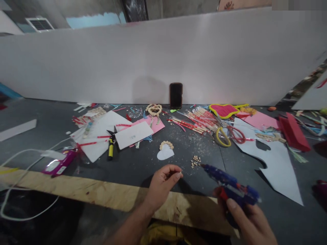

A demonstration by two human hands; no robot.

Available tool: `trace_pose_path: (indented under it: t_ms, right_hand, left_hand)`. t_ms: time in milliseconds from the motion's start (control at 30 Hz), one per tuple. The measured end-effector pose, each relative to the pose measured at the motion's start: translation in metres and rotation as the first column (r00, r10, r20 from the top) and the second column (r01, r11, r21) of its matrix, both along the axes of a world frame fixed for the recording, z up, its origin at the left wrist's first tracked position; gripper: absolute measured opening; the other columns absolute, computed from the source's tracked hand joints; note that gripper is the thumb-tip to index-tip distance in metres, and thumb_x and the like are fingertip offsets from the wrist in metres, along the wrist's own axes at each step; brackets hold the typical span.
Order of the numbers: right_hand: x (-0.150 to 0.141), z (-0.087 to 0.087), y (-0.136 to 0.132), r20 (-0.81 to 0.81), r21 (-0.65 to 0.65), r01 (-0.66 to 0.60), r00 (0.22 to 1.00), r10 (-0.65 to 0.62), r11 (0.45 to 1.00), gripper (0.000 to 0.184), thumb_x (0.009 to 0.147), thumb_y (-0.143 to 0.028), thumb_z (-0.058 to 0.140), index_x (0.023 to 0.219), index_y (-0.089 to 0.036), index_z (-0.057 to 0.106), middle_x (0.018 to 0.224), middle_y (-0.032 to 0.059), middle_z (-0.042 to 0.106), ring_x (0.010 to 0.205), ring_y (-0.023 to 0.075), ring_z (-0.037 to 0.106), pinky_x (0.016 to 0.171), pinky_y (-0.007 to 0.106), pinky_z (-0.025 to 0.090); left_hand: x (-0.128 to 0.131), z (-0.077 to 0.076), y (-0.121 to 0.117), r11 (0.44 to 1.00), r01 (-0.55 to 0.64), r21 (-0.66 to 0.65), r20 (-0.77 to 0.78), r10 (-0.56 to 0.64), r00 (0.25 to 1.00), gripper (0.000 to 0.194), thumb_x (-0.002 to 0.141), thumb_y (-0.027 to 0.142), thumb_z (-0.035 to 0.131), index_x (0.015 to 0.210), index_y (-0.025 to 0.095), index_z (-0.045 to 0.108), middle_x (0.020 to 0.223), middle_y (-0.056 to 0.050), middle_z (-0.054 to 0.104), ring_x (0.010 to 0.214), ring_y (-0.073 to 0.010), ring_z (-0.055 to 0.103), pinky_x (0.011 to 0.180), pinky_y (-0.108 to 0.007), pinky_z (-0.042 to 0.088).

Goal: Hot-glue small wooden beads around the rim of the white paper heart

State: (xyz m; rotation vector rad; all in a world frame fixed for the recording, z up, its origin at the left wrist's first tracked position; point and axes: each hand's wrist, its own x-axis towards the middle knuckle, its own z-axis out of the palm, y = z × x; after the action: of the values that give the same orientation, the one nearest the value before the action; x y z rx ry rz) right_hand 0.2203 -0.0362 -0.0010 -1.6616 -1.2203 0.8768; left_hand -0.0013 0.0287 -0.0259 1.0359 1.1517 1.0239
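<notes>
My right hand (249,217) is wrapped around the handle of a blue hot glue gun (230,182), its nozzle pointing left. Thumb and fingertips of my left hand (165,180) are pinched on a small pale piece (181,173), mostly covered by the fingers. Just beyond the nozzle lies a little pile of short wooden pieces (195,161). A white paper heart (166,153) rests flat on the dark table, above my left hand. Along its upper edge runs a curved row of similar wooden pieces (166,144).
A phone (176,95) leans against the white partition (153,58). Left of centre are yellow-handled pliers (110,148), white paper and a purple device (60,163). Scissors (223,136), red-wrapped sticks (199,119) and cut paper (276,166) lie to the right. A wooden strip (107,190) edges the table.
</notes>
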Motion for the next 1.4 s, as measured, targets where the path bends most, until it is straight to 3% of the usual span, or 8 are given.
trace_pose_path:
  t_ms: [267,400,700,1000,1400]
  right_hand:
    - [-0.011,-0.03,-0.014,0.034,0.078,-0.256,0.967,0.254,0.964,0.032,0.082,-0.043,0.053,0.093,-0.02,0.071,0.086,0.0094,0.074,0.076,0.0221,0.07,0.066,0.026,0.056]
    - [-0.008,-0.035,-0.015,0.159,0.095,-0.268,0.955,0.251,0.959,0.028,0.084,-0.04,0.051,0.092,-0.021,0.07,0.085,0.0075,0.073,0.076,0.0203,0.069,0.067,0.025,0.056]
    - [-0.018,-0.03,-0.012,0.239,0.139,-0.27,0.943,0.232,0.953,0.031,0.085,-0.042,0.048,0.088,-0.021,0.07,0.081,0.0069,0.073,0.072,0.019,0.068,0.064,0.023,0.055]
    - [-0.019,-0.028,-0.011,0.264,0.175,-0.259,0.942,0.208,0.95,0.03,0.083,-0.042,0.05,0.085,-0.02,0.071,0.077,0.007,0.072,0.068,0.0185,0.068,0.061,0.022,0.055]
    - [-0.021,-0.024,-0.01,0.26,0.168,-0.235,0.947,0.186,0.957,0.034,0.082,-0.046,0.05,0.082,-0.019,0.071,0.073,0.0075,0.072,0.065,0.0193,0.068,0.058,0.023,0.055]
  left_hand:
    - [0.003,0.003,0.001,0.998,-0.052,-0.047,0.158,0.059,0.986,0.02,0.074,0.029,0.068,0.088,0.016,0.064,0.076,-0.001,0.067,0.074,-0.0115,0.059,0.069,-0.021,0.044]
    - [0.003,0.006,0.0,0.995,-0.052,-0.085,0.212,0.069,0.975,0.016,0.072,0.027,0.07,0.081,0.016,0.065,0.073,0.0,0.067,0.071,-0.0101,0.059,0.069,-0.02,0.043]
    - [0.001,0.007,-0.002,0.992,-0.06,-0.108,0.231,0.084,0.969,0.019,0.068,0.029,0.073,0.079,0.015,0.067,0.071,-0.001,0.066,0.068,-0.0106,0.058,0.065,-0.019,0.042]
    - [0.001,0.009,-0.004,0.989,-0.073,-0.129,0.288,0.108,0.952,0.018,0.063,0.022,0.077,0.077,0.015,0.07,0.071,0.0,0.065,0.066,-0.007,0.052,0.062,-0.016,0.039]
    - [0.001,0.005,-0.003,0.991,-0.069,-0.117,0.246,0.096,0.964,0.012,0.066,0.021,0.074,0.076,0.016,0.07,0.07,0.001,0.065,0.065,-0.0065,0.051,0.061,-0.015,0.039]
